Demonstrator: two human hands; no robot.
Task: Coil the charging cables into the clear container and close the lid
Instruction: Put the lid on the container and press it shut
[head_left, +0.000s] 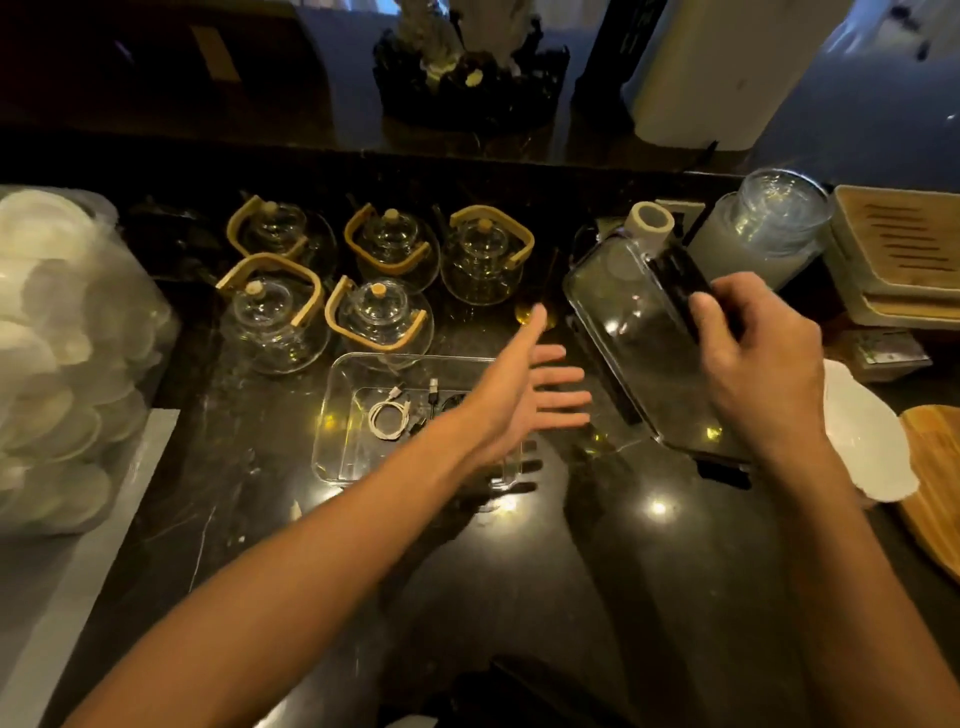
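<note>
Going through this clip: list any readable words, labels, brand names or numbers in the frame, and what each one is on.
No text can be read anywhere in this frame.
Small flat printed packet at the right edge of the black counter: it carries print, too small and blurred to read.
Clear plastic container, clear lid held by the right hand, white coiled cable: no visible markings.

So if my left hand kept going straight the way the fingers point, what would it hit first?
Most likely the clear rectangular lid that the right hand holds tilted up. The open left hand points right, over the clear plastic container; depth is hard to judge.
</note>
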